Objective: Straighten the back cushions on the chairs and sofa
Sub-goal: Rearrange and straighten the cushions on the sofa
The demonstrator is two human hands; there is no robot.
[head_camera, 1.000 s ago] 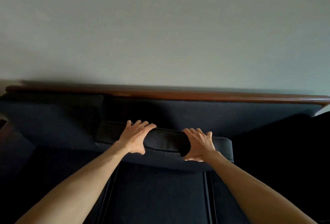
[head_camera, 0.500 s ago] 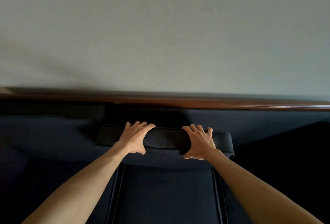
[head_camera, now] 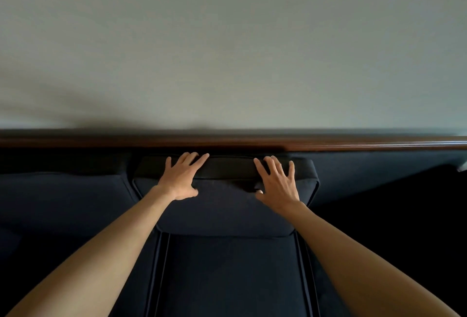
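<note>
My left hand (head_camera: pixel 180 180) lies flat on the upper front of the middle back cushion (head_camera: pixel 225 205), fingers straight and spread, fingertips reaching over its top edge. My right hand (head_camera: pixel 276 184) lies the same way toward the cushion's right end, fingers splayed and extended, thumb pressed into the front face; neither hand curls round the fabric. The cushion stands against the sofa back (head_camera: pixel 379 172), its top edge just below the wooden rail (head_camera: pixel 353 145), and its lower edge meets the middle seat cushion (head_camera: pixel 227 273). Whether the top edge touches the rail cannot be determined, since that strip is in deep shadow. A second back cushion (head_camera: pixel 63 197) stands just beside it on the left; its outer end is cut off by the frame edge. To the right of the middle cushion the upholstery falls into near-black shadow, and no cushion outline can be made out there. A small pale object (head_camera: pixel 463 167) at the right edge is cut off and unidentifiable. The plain wall (head_camera: pixel 227 51) fills the upper half of the view. Both forearms run out of the lower frame edge, and the front of the seat cushion is also cut off.
</note>
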